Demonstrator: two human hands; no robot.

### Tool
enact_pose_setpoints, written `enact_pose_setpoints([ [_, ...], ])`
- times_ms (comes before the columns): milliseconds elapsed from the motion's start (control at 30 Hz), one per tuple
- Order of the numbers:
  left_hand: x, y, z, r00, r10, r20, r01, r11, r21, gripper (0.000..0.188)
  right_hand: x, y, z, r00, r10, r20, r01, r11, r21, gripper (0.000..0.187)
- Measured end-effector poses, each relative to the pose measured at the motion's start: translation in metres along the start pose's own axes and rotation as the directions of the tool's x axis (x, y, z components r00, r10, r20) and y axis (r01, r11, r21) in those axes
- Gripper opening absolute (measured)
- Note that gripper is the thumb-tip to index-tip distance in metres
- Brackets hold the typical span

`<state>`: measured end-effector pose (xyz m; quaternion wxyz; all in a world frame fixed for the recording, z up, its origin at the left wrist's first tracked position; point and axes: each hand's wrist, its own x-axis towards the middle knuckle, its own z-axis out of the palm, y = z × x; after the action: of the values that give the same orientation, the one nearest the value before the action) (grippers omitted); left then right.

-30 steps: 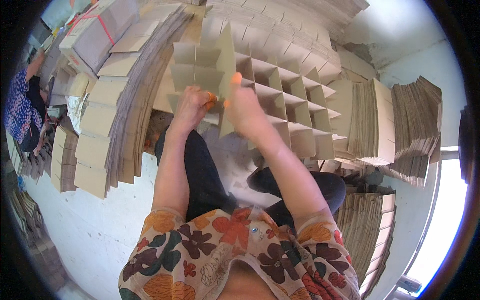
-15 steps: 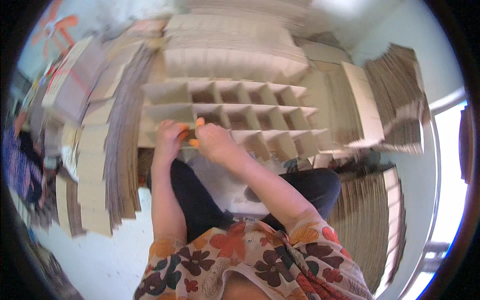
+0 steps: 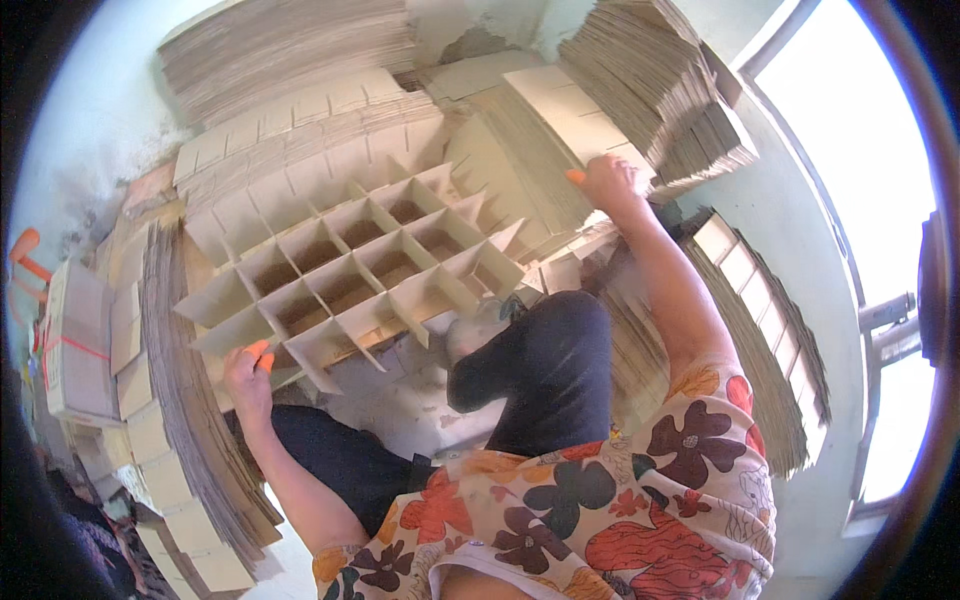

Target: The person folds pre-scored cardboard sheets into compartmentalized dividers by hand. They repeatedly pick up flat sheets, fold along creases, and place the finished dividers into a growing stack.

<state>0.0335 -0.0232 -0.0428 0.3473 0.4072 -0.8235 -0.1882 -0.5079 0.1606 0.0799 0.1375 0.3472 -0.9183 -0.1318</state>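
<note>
A pale cardboard divider grid (image 3: 345, 285), slotted together from crossing strips, lies tilted in front of me with its cells facing up. My left hand (image 3: 248, 380), with orange covers on its fingertips, is closed at the grid's near left corner, apparently pinching a strip's edge. Stretched out to the far right, my right hand (image 3: 610, 185) rests on the top of a stack of slotted cardboard strips (image 3: 565, 105). Its fingers bend over the end of the top strip, and an orange-covered thumb sticks out to the left. The undersides of the right fingers are hidden.
Flat cardboard stacks (image 3: 290, 50) rise at the back, with slotted strips (image 3: 320, 130) before them. More stacks stand left (image 3: 165, 370) and right (image 3: 760, 330). A white carton (image 3: 78, 340) sits at far left. My dark-trousered knees (image 3: 545, 350) are close below the grid.
My hands have parted: the right went from the grid's near left corner to the strip stack at right, the left stays near that corner. The view has turned to the right.
</note>
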Motion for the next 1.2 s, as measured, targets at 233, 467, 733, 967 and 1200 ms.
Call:
enact_pose_setpoints([
  [233,0.004,0.006,-0.004,0.994,-0.1,0.045,0.099,0.995,0.027,0.026,0.018,0.008,0.002,0.948,-0.305,0.094,0.3,0.952,0.061,0.027],
  [467,0.002,0.035,-0.017,0.996,0.037,-0.083,-0.016,0.969,0.245,0.048,0.006,0.016,-0.068,0.913,-0.272,-0.306,0.313,0.945,0.094,0.043],
  [733,-0.023,0.006,-0.035,0.965,-0.086,-0.247,0.159,0.944,0.288,0.044,-0.12,-0.165,-0.159,0.825,-0.415,-0.384,0.543,0.396,0.74,0.065],
  [967,-0.023,-0.018,-0.023,0.959,0.003,-0.284,0.01,0.999,0.044,0.029,-0.177,-0.277,-0.163,0.709,-0.547,-0.446,0.499,-0.059,0.865,0.064],
  [1200,-0.022,-0.011,-0.024,0.961,-0.075,-0.267,0.08,0.997,0.01,0.023,-0.19,-0.338,-0.146,0.668,-0.571,-0.478,0.535,-0.078,0.841,0.055],
])
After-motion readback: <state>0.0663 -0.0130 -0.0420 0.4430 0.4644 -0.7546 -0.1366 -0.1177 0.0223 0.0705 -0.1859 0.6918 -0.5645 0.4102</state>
